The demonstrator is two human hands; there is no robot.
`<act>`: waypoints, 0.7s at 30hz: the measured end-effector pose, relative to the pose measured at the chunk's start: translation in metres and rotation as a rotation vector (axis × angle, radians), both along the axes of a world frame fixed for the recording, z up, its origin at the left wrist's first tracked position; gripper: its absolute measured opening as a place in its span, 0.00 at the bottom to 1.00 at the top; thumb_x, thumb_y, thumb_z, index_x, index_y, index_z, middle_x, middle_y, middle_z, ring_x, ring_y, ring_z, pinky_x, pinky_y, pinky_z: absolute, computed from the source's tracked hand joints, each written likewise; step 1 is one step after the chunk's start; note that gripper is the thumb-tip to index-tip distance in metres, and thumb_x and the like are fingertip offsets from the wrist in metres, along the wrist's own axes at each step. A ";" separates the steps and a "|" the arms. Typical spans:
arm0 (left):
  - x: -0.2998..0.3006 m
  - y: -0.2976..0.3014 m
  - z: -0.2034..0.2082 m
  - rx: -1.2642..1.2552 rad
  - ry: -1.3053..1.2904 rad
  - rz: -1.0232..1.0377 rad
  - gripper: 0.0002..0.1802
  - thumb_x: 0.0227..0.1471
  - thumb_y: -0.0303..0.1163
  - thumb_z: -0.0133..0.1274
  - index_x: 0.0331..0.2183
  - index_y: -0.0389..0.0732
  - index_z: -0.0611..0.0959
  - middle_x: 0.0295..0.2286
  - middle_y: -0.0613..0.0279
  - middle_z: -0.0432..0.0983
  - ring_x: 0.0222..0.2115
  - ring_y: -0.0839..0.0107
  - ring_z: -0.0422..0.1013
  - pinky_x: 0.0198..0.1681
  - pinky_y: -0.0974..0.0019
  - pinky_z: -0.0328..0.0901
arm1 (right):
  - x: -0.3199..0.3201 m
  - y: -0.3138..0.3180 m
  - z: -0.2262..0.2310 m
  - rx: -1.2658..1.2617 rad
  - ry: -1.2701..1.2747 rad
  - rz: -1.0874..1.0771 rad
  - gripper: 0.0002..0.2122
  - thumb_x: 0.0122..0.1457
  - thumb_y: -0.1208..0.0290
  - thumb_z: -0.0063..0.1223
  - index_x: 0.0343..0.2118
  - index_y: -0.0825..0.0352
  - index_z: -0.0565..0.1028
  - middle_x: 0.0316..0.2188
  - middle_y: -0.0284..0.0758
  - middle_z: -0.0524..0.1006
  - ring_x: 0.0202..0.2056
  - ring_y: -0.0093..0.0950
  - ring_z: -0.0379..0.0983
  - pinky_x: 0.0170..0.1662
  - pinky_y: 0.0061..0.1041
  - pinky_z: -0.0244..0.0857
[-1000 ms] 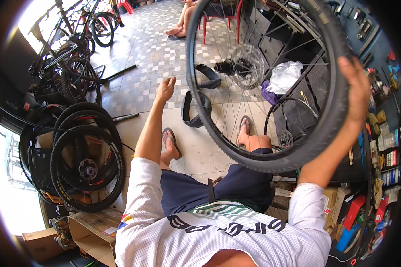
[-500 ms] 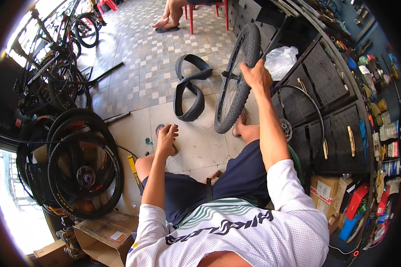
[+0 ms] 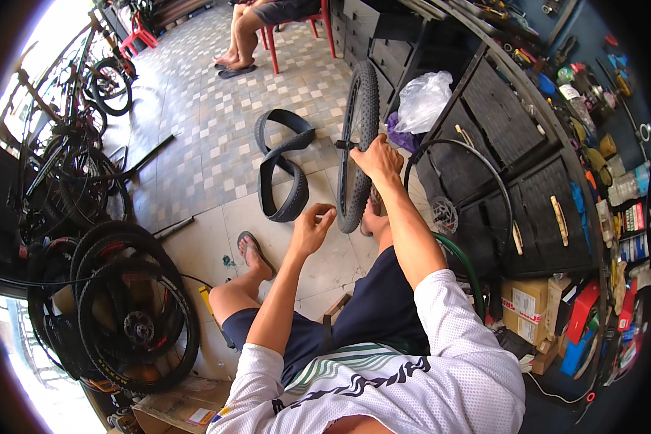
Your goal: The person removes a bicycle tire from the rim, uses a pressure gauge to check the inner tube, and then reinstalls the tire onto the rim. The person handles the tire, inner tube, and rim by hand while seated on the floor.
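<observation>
A bicycle wheel with a black knobby tyre (image 3: 369,98) stands upright in front of me, turned nearly edge-on. My right hand (image 3: 378,158) is closed around the tyre on its right side, at about hub height. Close to the wheel's lower left edge is my left hand (image 3: 314,228), its fingers curled together; whatever they may hold is hidden, and I cannot tell whether they touch the tyre. A loose black tyre (image 3: 297,197), twisted into a figure eight, lies on the tiles left of the wheel.
Several wheels (image 3: 188,318) lean together at left, near parked bicycles (image 3: 58,166). A bare rim (image 3: 510,195) rests against dark cabinets (image 3: 550,210) at right, below a tool-covered bench. A clear plastic bag (image 3: 423,101) sits beyond. Another person's feet (image 3: 228,61) show at the far side.
My left hand has moved right, toward the wheel. The wheel, still in my right hand, has turned more edge-on. The whole view has shifted slightly.
</observation>
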State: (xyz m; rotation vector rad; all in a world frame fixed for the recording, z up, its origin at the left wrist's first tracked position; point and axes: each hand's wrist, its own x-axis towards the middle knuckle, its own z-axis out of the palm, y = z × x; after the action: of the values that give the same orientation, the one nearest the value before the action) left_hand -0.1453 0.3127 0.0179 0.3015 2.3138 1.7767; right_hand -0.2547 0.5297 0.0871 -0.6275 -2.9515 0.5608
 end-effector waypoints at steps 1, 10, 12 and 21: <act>0.002 -0.001 -0.003 0.006 -0.014 -0.006 0.21 0.63 0.44 0.55 0.45 0.34 0.82 0.33 0.62 0.81 0.32 0.74 0.77 0.33 0.70 0.69 | -0.004 0.004 0.002 -0.034 -0.018 -0.015 0.34 0.48 0.50 0.61 0.49 0.76 0.68 0.40 0.52 0.81 0.42 0.47 0.81 0.47 0.43 0.74; 0.037 -0.059 -0.035 -0.002 -0.132 0.089 0.17 0.63 0.38 0.54 0.43 0.33 0.82 0.32 0.55 0.82 0.32 0.69 0.79 0.36 0.66 0.71 | -0.011 0.032 -0.013 -0.174 0.150 -0.079 0.28 0.48 0.52 0.60 0.45 0.68 0.69 0.39 0.48 0.81 0.40 0.49 0.79 0.45 0.47 0.71; 0.049 -0.082 -0.038 -0.026 -0.149 0.166 0.16 0.64 0.37 0.53 0.44 0.33 0.82 0.32 0.56 0.82 0.32 0.69 0.79 0.36 0.67 0.71 | -0.012 0.031 -0.013 -0.197 0.158 -0.071 0.27 0.47 0.52 0.60 0.45 0.68 0.69 0.38 0.48 0.81 0.40 0.49 0.79 0.45 0.47 0.71; 0.104 -0.178 -0.012 -0.819 0.291 0.434 0.11 0.57 0.35 0.56 0.36 0.37 0.85 0.34 0.50 0.80 0.37 0.51 0.75 0.45 0.54 0.67 | -0.027 0.050 -0.019 -0.264 0.239 -0.108 0.27 0.45 0.51 0.61 0.42 0.68 0.73 0.39 0.48 0.80 0.40 0.49 0.79 0.44 0.47 0.70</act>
State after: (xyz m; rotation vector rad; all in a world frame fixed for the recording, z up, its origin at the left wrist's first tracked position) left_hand -0.0416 0.1348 0.0057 -0.1016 3.2543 0.7784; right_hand -0.2818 0.5794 0.0683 -0.6833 -2.6256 0.9515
